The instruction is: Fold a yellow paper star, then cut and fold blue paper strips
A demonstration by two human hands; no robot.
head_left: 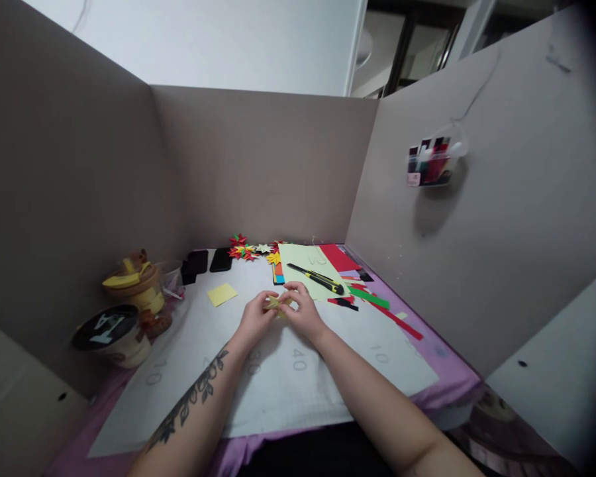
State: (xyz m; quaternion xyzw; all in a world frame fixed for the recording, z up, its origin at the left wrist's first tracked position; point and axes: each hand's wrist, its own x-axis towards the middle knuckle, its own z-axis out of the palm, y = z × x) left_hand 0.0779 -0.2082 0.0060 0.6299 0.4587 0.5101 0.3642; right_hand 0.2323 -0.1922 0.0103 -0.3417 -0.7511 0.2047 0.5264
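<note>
The small pale yellow folded paper piece with pointed tips [274, 303] is held above the middle of a large white paper sheet [338, 391], pinched from both sides: the left hand [257, 314] has its thumb and fingers closed on one edge, and the right hand [304, 310] grips the other with bent fingers, the fingertips of the two nearly meeting. The white sheet bears grey numerals along its near part, "10" towards the left, "30" and "40" between the forearms and another "10" towards the right (a further figure is partly covered by the left forearm). A flat light yellow paper square [222, 295] lies left of the hands. Beyond the right hand, a black and yellow utility knife [316, 279] rests on a pale green paper sheet [298, 257], which carries a large handwritten mark I cannot read for certain. At far left, a round tub with a black lid [108, 327] shows a white design like a letter A; any smaller wording is illegible. On the right wall hangs a clear plastic container [434, 162] with dark and red contents and a pink label too small to read. Multicoloured folded paper stars [243, 252] sit near the back wall
</note>
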